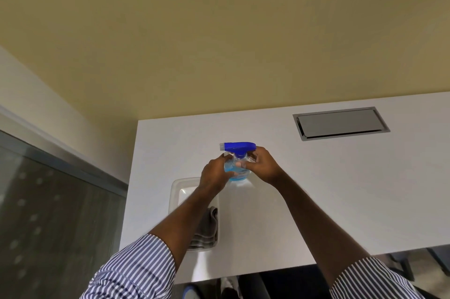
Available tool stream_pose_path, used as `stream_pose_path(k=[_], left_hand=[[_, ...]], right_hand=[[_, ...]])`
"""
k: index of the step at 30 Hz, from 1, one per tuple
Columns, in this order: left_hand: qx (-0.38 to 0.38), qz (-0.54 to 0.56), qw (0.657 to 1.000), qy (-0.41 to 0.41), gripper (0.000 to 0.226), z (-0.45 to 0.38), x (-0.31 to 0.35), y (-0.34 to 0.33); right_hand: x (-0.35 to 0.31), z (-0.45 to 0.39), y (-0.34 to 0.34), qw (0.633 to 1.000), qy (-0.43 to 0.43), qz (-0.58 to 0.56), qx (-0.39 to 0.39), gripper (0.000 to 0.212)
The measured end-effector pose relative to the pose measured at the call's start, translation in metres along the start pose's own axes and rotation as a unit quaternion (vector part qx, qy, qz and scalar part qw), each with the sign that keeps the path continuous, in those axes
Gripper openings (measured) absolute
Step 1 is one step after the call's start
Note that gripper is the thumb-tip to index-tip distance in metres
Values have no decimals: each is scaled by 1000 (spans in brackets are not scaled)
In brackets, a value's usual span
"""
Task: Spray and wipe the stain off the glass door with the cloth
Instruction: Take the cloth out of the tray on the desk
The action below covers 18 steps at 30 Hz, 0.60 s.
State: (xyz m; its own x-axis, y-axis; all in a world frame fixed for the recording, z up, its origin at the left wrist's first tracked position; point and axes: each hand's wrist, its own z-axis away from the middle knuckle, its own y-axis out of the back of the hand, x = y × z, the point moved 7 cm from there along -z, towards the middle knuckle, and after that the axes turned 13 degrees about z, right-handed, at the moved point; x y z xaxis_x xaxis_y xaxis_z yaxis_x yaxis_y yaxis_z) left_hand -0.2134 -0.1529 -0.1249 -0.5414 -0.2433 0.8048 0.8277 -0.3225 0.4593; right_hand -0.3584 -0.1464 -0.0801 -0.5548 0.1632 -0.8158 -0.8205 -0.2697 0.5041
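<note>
A clear spray bottle (238, 165) with blue liquid and a blue trigger head stands on the white table (316, 189). My left hand (214, 174) grips its body from the left. My right hand (261, 165) grips it from the right, fingers curled near the neck. A folded grey cloth (207, 228) lies in a clear plastic tray (177, 191) just left of the bottle, partly hidden by my left forearm. The glass door (53, 213) with a dotted pattern is at the far left.
A metal cable hatch (341, 123) is set into the table at the back right. A beige wall rises behind the table. Chair parts and floor show below the table's front edge.
</note>
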Motion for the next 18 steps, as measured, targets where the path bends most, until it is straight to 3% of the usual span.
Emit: stream_pose_path(k=[18], left_hand=[[-15, -52, 998, 11, 53, -6, -18, -9]], right_hand=[[22, -7, -12, 999, -29, 2, -16, 36]])
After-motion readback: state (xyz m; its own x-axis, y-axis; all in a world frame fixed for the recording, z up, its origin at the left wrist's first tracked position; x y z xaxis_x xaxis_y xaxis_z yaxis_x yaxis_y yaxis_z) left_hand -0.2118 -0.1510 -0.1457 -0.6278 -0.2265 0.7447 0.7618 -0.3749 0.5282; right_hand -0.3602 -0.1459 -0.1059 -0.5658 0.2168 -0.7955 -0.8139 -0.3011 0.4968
